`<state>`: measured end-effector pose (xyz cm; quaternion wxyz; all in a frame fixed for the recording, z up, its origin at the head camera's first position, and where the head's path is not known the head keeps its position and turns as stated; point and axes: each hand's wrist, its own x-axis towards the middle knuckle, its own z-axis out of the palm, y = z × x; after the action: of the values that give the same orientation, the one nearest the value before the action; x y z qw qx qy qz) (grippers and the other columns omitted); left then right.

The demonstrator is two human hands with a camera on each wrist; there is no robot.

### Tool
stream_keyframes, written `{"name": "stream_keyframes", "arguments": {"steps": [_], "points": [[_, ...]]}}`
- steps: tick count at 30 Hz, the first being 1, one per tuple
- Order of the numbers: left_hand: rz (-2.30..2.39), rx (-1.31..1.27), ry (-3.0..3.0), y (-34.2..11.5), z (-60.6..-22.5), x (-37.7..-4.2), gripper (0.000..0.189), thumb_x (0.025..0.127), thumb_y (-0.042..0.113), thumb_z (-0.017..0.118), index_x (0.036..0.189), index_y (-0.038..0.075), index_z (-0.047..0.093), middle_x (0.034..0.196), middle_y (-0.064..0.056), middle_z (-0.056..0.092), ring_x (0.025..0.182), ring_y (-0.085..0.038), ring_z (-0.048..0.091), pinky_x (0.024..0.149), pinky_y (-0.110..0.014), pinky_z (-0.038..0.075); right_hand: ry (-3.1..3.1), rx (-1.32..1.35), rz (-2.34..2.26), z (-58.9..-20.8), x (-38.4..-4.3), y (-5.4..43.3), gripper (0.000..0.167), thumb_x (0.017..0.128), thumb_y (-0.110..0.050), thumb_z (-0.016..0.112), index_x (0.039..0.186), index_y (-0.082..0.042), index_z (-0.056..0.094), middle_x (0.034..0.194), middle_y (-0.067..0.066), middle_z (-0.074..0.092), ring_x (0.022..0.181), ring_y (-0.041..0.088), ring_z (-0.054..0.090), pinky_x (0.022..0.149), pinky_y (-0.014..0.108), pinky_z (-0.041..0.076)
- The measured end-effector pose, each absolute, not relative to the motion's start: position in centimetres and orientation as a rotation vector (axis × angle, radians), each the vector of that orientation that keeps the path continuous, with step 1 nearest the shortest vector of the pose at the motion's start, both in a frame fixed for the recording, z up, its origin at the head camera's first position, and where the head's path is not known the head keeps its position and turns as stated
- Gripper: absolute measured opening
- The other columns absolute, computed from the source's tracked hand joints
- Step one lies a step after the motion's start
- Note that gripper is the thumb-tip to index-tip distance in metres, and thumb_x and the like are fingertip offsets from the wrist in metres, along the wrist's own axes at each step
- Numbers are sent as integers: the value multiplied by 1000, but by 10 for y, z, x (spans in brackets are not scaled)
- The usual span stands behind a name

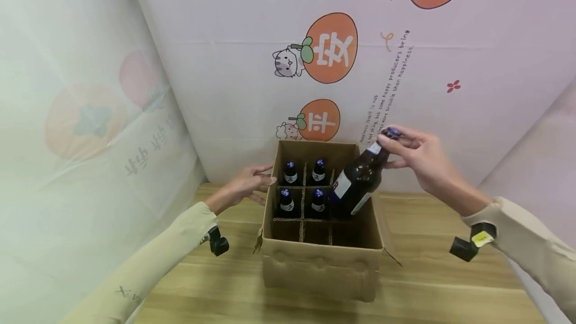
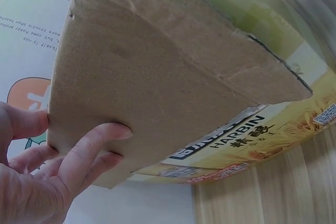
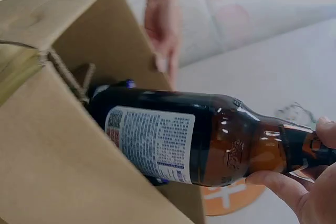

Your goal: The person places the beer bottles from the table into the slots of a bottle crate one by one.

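A brown glass beer bottle [image 1: 360, 181], tilted with its neck up and right, is held by the neck in my right hand [image 1: 416, 151]. Its lower end is inside the open cardboard box [image 1: 319, 269], by the right side of the divider grid. The right wrist view shows its white printed back label [image 3: 152, 142]. My left hand [image 1: 249, 184] grips the box's left edge. In the left wrist view its fingers [image 2: 86, 153] lie against the folded-down flap [image 2: 142, 61]. Several blue-capped bottles [image 1: 318, 201] stand upright in the box's compartments.
Cardboard dividers [image 1: 301, 231] split the box into cells, with bare cells along the near row. The box stands on a wood-grain table [image 1: 216, 284]. Behind it hangs a printed white cloth [image 1: 225, 64], and another pale sheet [image 1: 81, 164] hangs at the left.
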<state>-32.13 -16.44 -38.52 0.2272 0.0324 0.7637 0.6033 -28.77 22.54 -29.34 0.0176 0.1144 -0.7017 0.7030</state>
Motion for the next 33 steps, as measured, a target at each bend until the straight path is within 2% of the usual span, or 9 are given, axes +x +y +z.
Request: {"name": "stream_keyframes", "arguments": {"steps": [4,8,13,21,26,33], "points": [[1662,96,2108,-163,-384,-321,70,105,14,61,166,15,27,157,-25,48,140,-52,49,82,-44,68,-2303,375,2094,-305,-287,212,52,98,-18,76,142,3,59,106,-5,80,88,11,77,74,40,68],[1662,99,2112,-163,-383,-320,69,105,14,61,166,14,28,156,-25,48,139,-52,50,83,-45,68,-2423,370,1988,-310,-284,200,61,100,-23,74,148,7,52,108,-11,79,91,10,77,77,38,68],[1664,101,2112,-163,-386,-320,69,105,14,61,166,14,28,156,-25,49,138,-52,51,84,-47,68,-2512,420,1894,-314,-281,185,53,99,-28,75,141,1,61,110,-9,80,94,10,76,78,38,69],[1665,106,2115,-163,-389,-320,69,105,15,62,166,15,28,158,-25,47,138,-51,52,85,-47,68,-2603,587,1854,-326,-281,164,36,97,-25,78,125,-3,69,114,9,79,98,16,77,79,43,69],[1666,99,2110,-163,-387,-321,69,105,15,62,166,15,28,160,-26,43,139,-52,50,84,-46,68,-2696,613,1802,-331,-286,160,35,98,-24,77,124,-2,69,118,17,77,95,15,76,79,42,69],[1660,83,2111,-164,-384,-322,69,105,15,62,166,16,28,160,-25,43,139,-52,50,82,-44,68,-2757,585,1807,-332,-293,166,36,98,-18,76,124,5,67,110,20,77,90,15,76,79,43,69]]}}
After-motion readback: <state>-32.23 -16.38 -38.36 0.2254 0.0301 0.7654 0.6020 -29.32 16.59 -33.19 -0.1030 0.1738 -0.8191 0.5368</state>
